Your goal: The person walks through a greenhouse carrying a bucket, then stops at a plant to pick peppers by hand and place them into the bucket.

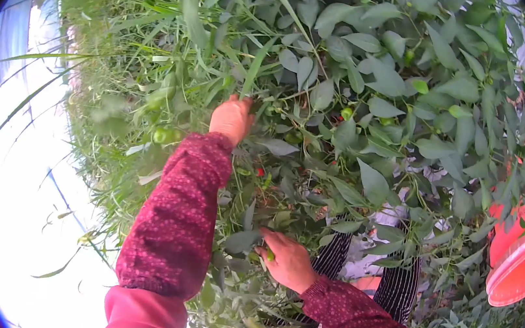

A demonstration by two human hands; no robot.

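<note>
My left hand (232, 119) reaches into the foliage where tall grass meets the pepper plants (388, 78). Its fingers are curled and partly hidden by leaves, so what they hold cannot be made out. Lower down, my right hand (291, 264) is closed around a small green pepper (269, 255) that shows at its fingertips, beside a broad leaf (242, 242). A small red pepper (260, 172) hangs between the two hands. Further right, another red-tinged pepper (346, 113) sits among the leaves. Blurred green peppers (166, 135) appear left of my left forearm.
Dense grass (129, 23) grows on the upper left, next to bright white sheeting (15, 199). A red bucket (519, 258) stands tilted at the right edge. My striped trouser legs (398, 272) show below the plants, with pale ground cover (366, 255) between them.
</note>
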